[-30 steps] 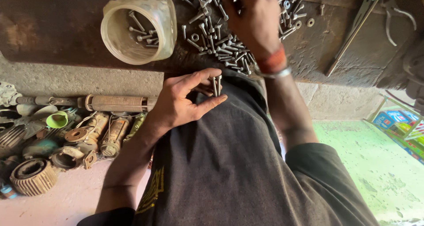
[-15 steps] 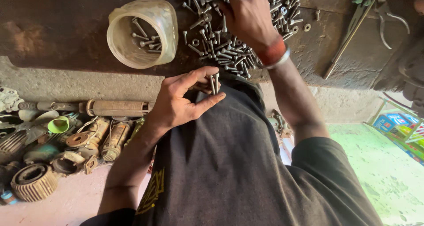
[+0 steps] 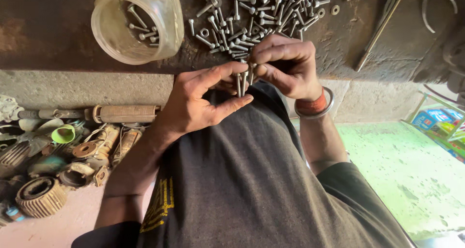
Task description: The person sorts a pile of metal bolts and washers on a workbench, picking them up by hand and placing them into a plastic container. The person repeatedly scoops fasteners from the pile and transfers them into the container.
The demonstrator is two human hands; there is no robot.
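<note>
Steel bolts (image 3: 240, 84) pinched between both grips.

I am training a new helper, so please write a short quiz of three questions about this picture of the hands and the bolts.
1. True or false: the left hand holds a few bolts upright.
2. Where does the plastic jar lie? A) on the floor B) on its side on the workbench C) in the right hand
3. What does the right hand touch?

Key:
1. True.
2. B.
3. The bolts held in the left hand, at the bench edge.
</note>
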